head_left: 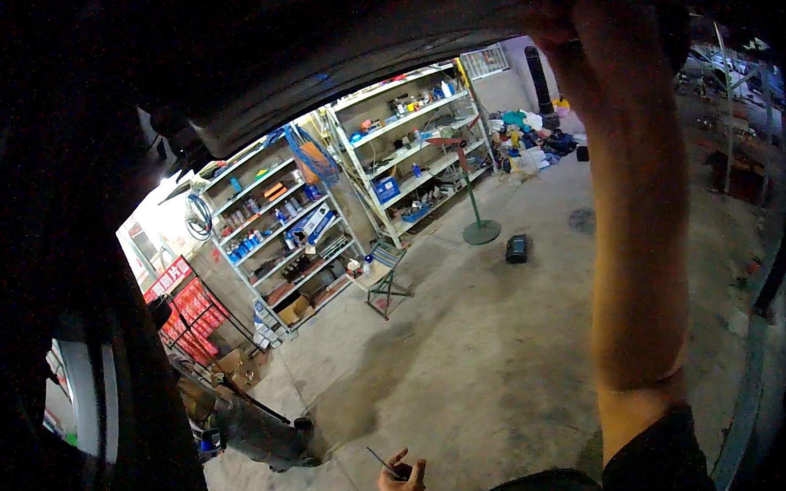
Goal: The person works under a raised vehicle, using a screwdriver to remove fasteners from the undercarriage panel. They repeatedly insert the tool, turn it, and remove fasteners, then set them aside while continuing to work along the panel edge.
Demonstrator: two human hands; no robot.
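In a workshop with a bare grey concrete floor [458, 364], a person works beneath a broad, dark overhead surface [403, 46], the bare right hand [566, 34] lifted to its edge at the upper right of the view, the forearm nearly upright above a black sleeve [657, 468]. Deep shadow swallows those fingers; whether they grip anything or merely touch the surface, one cannot tell. Low at the bottom edge, the bare left hand [405, 488] is closed around a slim, dark, rod-like tool [381, 460], its exact kind too small to make out. The tool's long axis slants up and to the left, its thin tip clear of the fingers, whereas the right hand and the overhead surface's edge lie up and to the right, well apart; the rod points away from them rather than at them. The left hand alone is near the tool. Beyond, laden pale metal shelves [408, 122] line the wall, with a folding stool with a striped seat [383, 261] before them and a dark, rounded tank [259, 430] at lower left.
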